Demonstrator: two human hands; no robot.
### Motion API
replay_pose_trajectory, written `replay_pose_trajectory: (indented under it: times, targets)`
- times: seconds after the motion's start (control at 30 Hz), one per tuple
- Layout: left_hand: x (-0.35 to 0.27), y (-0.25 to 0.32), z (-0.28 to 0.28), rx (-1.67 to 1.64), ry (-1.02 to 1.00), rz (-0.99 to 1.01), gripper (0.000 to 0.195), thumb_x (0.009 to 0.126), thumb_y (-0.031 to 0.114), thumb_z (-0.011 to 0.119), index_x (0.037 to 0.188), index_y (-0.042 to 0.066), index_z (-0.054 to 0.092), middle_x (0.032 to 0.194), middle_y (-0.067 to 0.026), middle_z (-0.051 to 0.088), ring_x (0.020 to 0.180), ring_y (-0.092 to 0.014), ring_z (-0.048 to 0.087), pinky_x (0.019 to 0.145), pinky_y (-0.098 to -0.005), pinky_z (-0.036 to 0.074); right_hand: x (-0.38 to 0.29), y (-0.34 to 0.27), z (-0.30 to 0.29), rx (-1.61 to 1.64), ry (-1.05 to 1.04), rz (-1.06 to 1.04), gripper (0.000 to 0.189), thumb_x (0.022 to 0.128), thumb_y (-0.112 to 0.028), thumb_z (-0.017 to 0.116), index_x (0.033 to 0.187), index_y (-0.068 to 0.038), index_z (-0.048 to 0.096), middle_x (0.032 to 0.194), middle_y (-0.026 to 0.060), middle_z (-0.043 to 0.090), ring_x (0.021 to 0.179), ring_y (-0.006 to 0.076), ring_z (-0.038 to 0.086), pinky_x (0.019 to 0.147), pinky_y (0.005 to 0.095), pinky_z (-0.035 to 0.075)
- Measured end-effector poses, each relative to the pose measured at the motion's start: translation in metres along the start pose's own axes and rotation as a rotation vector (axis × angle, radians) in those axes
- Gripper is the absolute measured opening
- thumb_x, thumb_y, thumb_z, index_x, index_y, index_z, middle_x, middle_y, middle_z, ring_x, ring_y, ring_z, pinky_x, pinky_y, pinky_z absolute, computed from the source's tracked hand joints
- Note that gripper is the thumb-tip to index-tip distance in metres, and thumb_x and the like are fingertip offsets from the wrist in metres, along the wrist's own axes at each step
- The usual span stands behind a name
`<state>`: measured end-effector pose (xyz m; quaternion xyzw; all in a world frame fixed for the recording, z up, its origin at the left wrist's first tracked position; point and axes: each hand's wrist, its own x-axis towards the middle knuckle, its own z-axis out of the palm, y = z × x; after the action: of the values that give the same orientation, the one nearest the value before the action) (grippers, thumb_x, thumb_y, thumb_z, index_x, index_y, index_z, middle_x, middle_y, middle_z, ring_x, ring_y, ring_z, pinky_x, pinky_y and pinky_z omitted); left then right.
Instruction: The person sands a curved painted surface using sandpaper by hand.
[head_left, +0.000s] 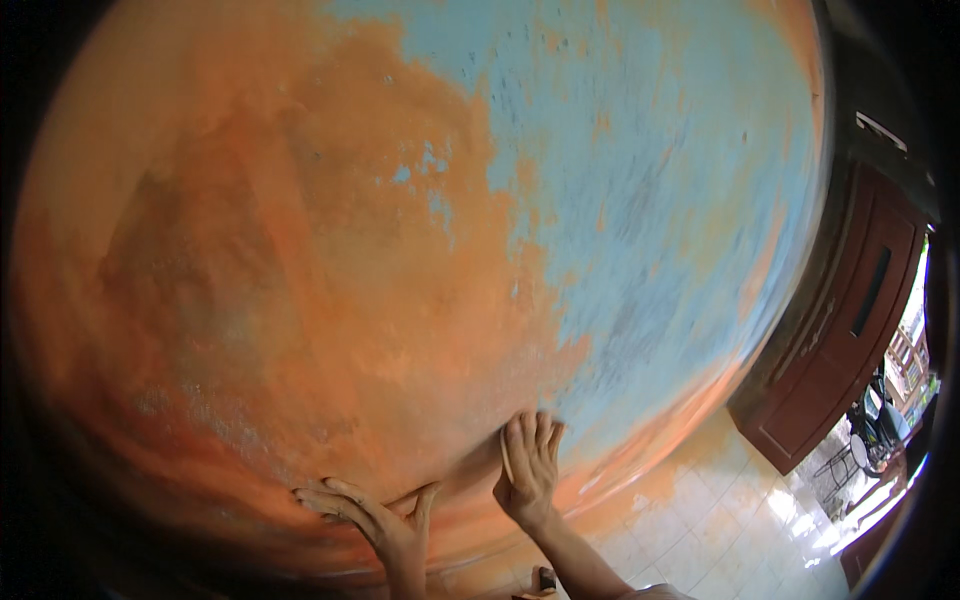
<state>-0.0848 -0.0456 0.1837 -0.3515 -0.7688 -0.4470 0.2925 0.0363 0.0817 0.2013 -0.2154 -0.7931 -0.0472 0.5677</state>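
Observation:
A large painted surface (420, 247) fills most of the view, mottled orange-brown on the left and light blue on the right. Its outline looks rounded in the wide lens. My left hand (379, 517) rests against the lower part, fingers spread and thumb out, with nothing seen in it. Further right, my right hand (531, 469) presses on the surface near where orange meets blue, its fingers close together. A thin pale edge shows along that hand's left side; whether it is a thin sheet under the palm or part of the hand cannot be told.
Orange dust or stain marks the pale tiled floor (675, 517) at lower right. A brown wooden door (847, 322) stands beyond the surface. Past it, a round-seated stool (857, 452) and a motorcycle (879, 409) are in bright light. A small dark object (547, 577) lies below my hands.

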Motion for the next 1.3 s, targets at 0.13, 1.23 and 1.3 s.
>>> replay_pose_trajectory:
  times: [0.13,1.23,1.3]
  targets:
    - [0.001,0.000,-0.010,0.009,0.025,-0.027,0.132,0.064,0.056,0.077,0.148,-0.001,-0.006,0.150,-0.0302,-0.019,0.138,-0.050,-0.016,0.110,-0.0642,-0.003,0.018,-0.013,-0.009,0.015,0.053,0.001,0.046,0.085,0.012,0.042,0.132,0.011,0.042,0.135,0.0334,0.043,0.134,0.0499,0.030,0.111,0.0606,0.012]
    - [-0.001,-0.002,0.002,0.006,0.021,-0.017,0.126,0.070,0.066,0.068,0.148,-0.001,-0.003,0.149,-0.0339,-0.019,0.137,-0.054,-0.015,0.107,-0.0680,0.000,0.026,-0.007,0.000,-0.033,0.114,0.000,0.057,0.069,0.009,0.053,0.125,0.010,0.050,0.130,0.0279,0.051,0.129,0.0473,0.040,0.106,0.0675,0.017]
    - [0.003,-0.005,0.007,0.002,0.040,0.026,0.127,0.069,0.067,0.068,0.148,-0.002,-0.004,0.148,-0.0345,-0.019,0.137,-0.054,-0.014,0.107,-0.0683,0.000,0.010,-0.008,0.000,-0.075,-0.022,0.062,0.050,0.081,0.010,0.042,0.130,0.014,0.042,0.137,0.0350,0.041,0.134,0.0499,0.031,0.110,0.0625,0.013]
